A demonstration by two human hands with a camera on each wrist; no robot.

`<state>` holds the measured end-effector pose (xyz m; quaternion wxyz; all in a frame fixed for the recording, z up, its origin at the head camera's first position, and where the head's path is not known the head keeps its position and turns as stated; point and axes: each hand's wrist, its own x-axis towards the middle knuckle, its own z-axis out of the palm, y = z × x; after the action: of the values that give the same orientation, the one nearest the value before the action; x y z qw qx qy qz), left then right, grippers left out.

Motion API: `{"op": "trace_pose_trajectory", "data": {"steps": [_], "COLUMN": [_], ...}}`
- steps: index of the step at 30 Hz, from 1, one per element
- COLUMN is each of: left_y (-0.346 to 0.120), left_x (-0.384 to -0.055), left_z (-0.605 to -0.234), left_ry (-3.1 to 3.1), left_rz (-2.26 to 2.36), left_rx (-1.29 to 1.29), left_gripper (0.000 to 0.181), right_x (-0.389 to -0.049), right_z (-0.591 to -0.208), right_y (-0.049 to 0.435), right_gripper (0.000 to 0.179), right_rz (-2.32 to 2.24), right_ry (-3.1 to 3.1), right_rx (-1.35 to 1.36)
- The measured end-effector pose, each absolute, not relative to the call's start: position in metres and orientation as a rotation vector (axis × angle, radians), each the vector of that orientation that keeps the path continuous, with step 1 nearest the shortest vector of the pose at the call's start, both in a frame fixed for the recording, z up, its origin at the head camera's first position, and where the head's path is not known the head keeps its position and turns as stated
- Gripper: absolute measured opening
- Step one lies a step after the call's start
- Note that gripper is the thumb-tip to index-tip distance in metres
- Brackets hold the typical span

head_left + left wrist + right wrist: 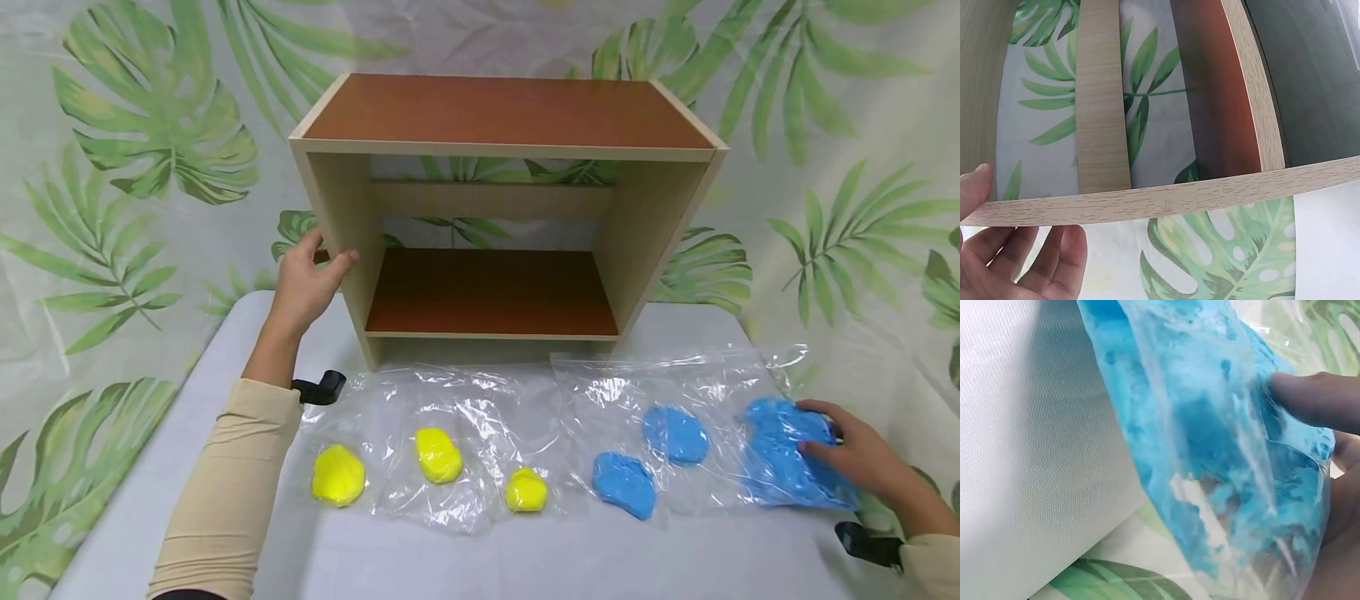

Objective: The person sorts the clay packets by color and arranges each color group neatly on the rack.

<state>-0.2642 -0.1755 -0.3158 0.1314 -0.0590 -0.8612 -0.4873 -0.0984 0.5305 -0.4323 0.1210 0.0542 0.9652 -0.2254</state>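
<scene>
My left hand [306, 282] grips the left side panel of a small wooden shelf [495, 112], thumb inside and fingers outside. In the left wrist view, the thumb and curled fingers [1074, 262] straddle the panel's front edge [1147, 199]. My right hand [862, 450] holds a clear plastic bag of blue clay-like material [787, 454] at the table's right edge. In the right wrist view, the thumb [1316, 400] presses the near face of the blue-filled bag [1204, 431], and the other fingers are partly hidden behind it.
Three yellow lumps [339, 475] lie with clear plastic sheeting [465, 500] before the shelf. Two blue lumps [624, 485] lie right of them with more clear plastic [600, 392]. All rest on a white-covered table [420, 567]. A leaf-print cloth [847, 275] hangs behind.
</scene>
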Motion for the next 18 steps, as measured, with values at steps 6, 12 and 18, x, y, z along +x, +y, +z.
{"op": "trace_pose_trajectory", "data": {"steps": [6,12,18], "left_y": [-0.1754,-0.1755,-0.1756], "left_x": [-0.2633,-0.2623,-0.2621], "left_z": [-0.3152,-0.3145,-0.3144], "left_ry": [-2.493,-2.496,-2.498], "left_rz": [-1.417,-1.423,-1.445], "left_rx": [-0.179,-0.185,-0.178], "left_gripper": [0.052,0.053,0.053], "right_x": [-0.0978,-0.1004,-0.1009], "right_z": [-0.4347,-0.4352,-0.4305], "right_y": [0.5307,0.5301,0.5262], "right_gripper": [0.075,0.082,0.085], "right_rz": [-0.713,-0.659,-0.625], "right_ry": [2.898,2.911,2.886], "right_rx": [0.191,0.322,0.406]}}
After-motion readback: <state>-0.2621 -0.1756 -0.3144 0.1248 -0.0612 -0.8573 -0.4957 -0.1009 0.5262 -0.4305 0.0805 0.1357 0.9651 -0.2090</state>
